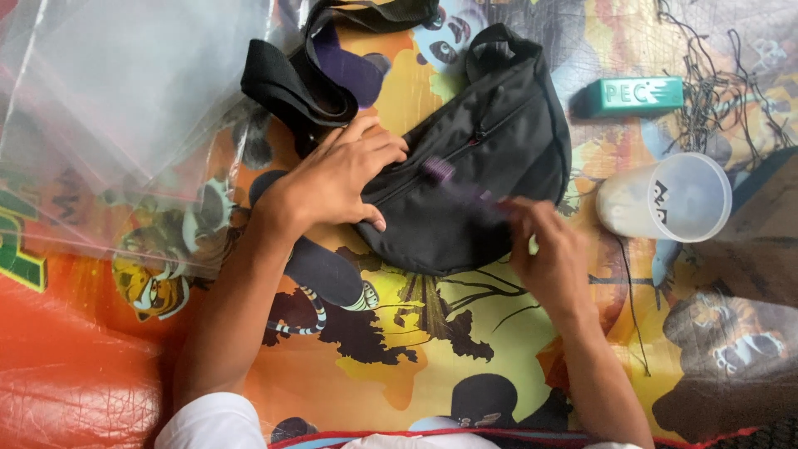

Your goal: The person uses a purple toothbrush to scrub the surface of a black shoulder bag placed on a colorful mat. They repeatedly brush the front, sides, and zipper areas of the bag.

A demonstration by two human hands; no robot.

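Centrally, black waist bag point(490, 158) flat on a colourful cartoon-printed mat point(432, 349), strap point(291, 83) looped far left. Left hand point(337, 179) spread open, pressing the bag's left end. Right hand point(553, 258) pinching a blurred purple brush point(461, 185) against the zipper. Far right, green rectangular box point(636, 94) with pale lettering; nearer, translucent white cup point(665, 198) on its side. Left, clear plastic bags point(108, 108).

I see a green box point(636, 94) and a white cup point(665, 199) on its side, clear plastic sheet point(108, 100), tangled black threads point(731, 75), all on a cartoon-print mat point(432, 333).
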